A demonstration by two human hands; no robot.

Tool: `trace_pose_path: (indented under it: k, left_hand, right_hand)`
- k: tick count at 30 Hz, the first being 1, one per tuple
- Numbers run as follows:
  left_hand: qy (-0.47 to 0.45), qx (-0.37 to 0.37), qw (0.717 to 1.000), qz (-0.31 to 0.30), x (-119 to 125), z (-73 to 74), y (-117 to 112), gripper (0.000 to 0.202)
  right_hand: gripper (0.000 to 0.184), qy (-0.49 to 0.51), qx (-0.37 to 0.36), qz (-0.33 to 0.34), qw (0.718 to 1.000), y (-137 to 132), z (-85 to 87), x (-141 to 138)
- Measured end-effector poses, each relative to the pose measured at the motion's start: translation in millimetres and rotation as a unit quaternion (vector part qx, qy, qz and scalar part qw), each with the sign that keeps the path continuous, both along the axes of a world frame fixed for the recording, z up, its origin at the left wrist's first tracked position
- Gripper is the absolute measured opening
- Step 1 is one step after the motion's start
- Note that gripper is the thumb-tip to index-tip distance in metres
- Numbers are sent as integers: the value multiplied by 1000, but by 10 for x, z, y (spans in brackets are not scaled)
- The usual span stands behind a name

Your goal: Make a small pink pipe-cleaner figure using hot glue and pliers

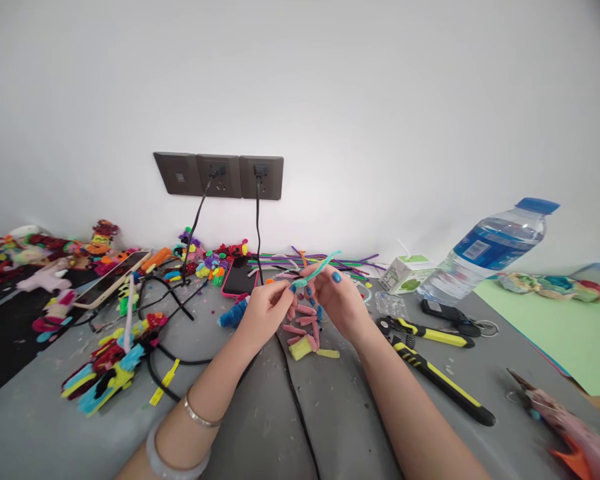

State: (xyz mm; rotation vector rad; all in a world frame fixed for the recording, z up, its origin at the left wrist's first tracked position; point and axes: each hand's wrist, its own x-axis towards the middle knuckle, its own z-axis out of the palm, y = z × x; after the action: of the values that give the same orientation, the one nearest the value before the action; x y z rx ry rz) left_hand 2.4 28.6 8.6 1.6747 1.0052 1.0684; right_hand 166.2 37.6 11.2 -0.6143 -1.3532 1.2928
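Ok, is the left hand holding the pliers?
No, the left hand pinches a turquoise pipe cleaner, while the pliers lie on the table.

The fuzzy stick (327, 264) is turquoise, the desk (260, 427) grey, the pliers (443, 383) toward its right edge black and yellow, the bottle cap (537, 205) blue.

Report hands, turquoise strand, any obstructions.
Left hand pinching turquoise strand. Right hand beside it, grip unclear. Pink pieces beneath hands; black cable between forearms.

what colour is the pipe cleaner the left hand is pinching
Turquoise: the pipe cleaner shows best in the head view.
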Motion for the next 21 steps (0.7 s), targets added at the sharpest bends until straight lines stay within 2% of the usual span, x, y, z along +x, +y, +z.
trace_pose_path:
  k: [3, 5, 9, 13, 15, 19, 21]
  left_hand:
    - [26, 0, 1000, -2, -5, 5, -3, 31]
    - [75, 34, 997, 10, -11, 25, -10, 32]
    - [184, 158, 967, 84, -14, 64, -34, 25]
    - [251, 161, 951, 81, 5, 67, -74, 27]
    - [258, 165, 947, 95, 13, 70, -87, 25]
    - [213, 206, 938, 181, 9, 107, -89, 24]
    - [195, 199, 944, 174, 9, 126, -90, 30]
  right_hand:
    - [29, -34, 28, -74, 996, 2, 4, 7]
    - [28, -47, 36, -110, 992, 2, 8, 1]
    - [39, -85, 49, -116, 988, -17, 12, -19]
    - [46, -130, 52, -126, 982, -42, 13, -36]
    - [46, -131, 49, -145, 980, -40, 12, -36]
    - [43, -104, 46, -212, 971, -21, 15, -20]
    - [40, -101, 49, -220, 969, -21, 18, -20]
